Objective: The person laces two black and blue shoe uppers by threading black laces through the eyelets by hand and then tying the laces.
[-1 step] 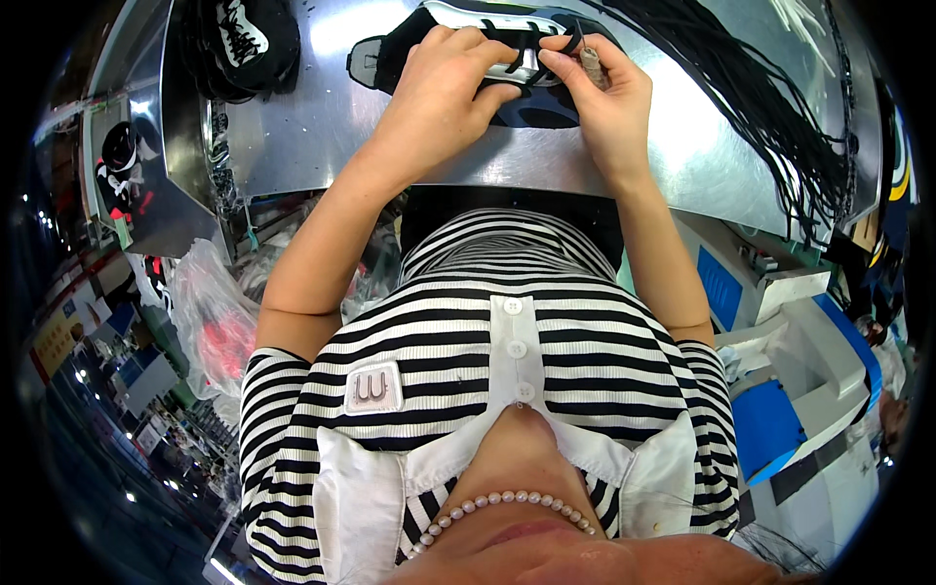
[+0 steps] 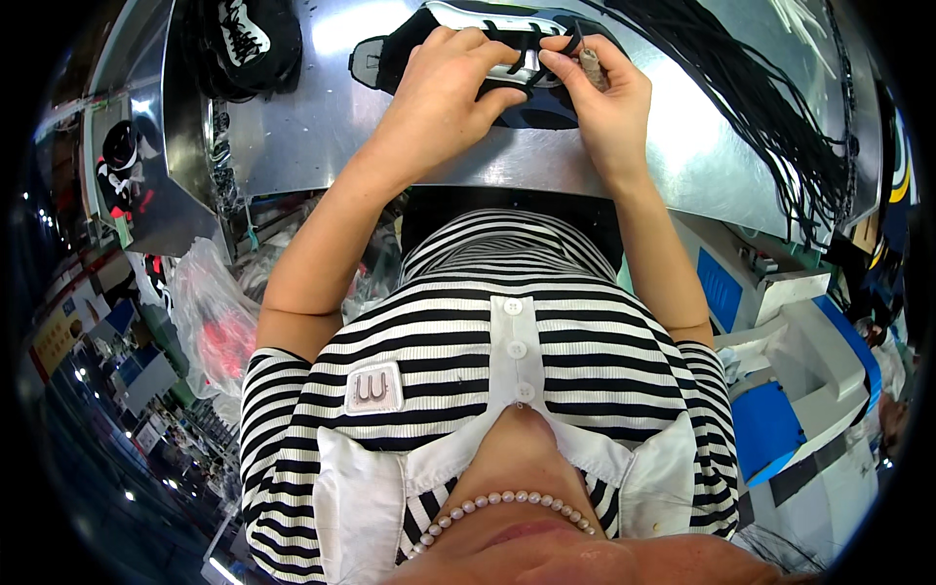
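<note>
A black shoe (image 2: 531,107) with a white sole lies on its side on the shiny metal table (image 2: 312,127). My left hand (image 2: 444,93) grips the shoe's upper from the left, thumb pressed on the lace area. My right hand (image 2: 600,93) pinches a black lace (image 2: 570,41) at the shoe's eyelets, with a small grey tool or lace tip between the fingers. Both forearms reach up from my striped shirt (image 2: 487,341).
Another black shoe with white lacing (image 2: 249,39) sits at the table's far left. A bundle of long black laces (image 2: 760,97) hangs over the table's right side. A plastic bag (image 2: 219,322) lies lower left; blue and white boxes (image 2: 780,390) stand at the right.
</note>
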The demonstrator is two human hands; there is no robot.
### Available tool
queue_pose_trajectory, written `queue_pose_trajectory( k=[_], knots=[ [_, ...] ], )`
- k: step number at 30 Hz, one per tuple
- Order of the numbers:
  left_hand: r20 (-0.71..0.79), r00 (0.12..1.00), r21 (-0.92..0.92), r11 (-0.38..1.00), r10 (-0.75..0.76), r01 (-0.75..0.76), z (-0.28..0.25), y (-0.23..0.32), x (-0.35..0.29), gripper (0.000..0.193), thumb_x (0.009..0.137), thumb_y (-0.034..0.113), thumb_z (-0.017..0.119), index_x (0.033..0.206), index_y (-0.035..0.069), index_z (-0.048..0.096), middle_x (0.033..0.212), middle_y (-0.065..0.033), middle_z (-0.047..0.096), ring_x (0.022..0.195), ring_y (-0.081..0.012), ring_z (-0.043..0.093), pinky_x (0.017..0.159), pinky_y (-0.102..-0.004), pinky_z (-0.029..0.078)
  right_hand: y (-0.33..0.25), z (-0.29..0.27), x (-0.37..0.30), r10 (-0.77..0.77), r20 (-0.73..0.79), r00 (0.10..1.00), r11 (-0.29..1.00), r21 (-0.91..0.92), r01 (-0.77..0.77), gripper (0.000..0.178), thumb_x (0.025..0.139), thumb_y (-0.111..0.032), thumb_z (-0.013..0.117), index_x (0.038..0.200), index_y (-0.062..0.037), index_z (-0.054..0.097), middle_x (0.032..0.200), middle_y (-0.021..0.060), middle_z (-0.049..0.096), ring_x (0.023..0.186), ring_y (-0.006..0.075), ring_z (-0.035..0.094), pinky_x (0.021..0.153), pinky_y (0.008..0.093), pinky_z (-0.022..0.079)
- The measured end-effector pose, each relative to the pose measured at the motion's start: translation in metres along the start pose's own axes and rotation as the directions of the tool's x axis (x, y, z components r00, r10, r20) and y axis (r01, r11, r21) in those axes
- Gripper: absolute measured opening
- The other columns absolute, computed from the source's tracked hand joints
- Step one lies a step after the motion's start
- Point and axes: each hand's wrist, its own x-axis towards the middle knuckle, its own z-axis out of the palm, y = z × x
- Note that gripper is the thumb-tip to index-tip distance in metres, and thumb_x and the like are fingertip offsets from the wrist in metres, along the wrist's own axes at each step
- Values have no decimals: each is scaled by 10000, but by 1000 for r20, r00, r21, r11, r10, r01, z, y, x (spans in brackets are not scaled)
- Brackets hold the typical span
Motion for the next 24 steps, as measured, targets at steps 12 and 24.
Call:
queue_pose_trajectory(
  k=[12,24],
  knots=[
    [-125,992,87,996,-14,25,14,-1,-1,264,732,201,783,895,23,677,824,-92,610,825,-301,549,744,-391,446,-4,-13,-36,-12,72,997,949,-313,34,302,911,-144,688,1136,0,547,852,108,687,710,170,667,653,277,514],
    [-75,997,60,998,-31,36,13,-4,0,252,731,185,784,871,13,664,805,-92,604,800,-290,544,719,-380,443,0,-11,-35,53,129,990,933,-360,-3,163,926,-104,636,965,7,524,774,130,709,704,225,714,616,303,522]
  ],
)
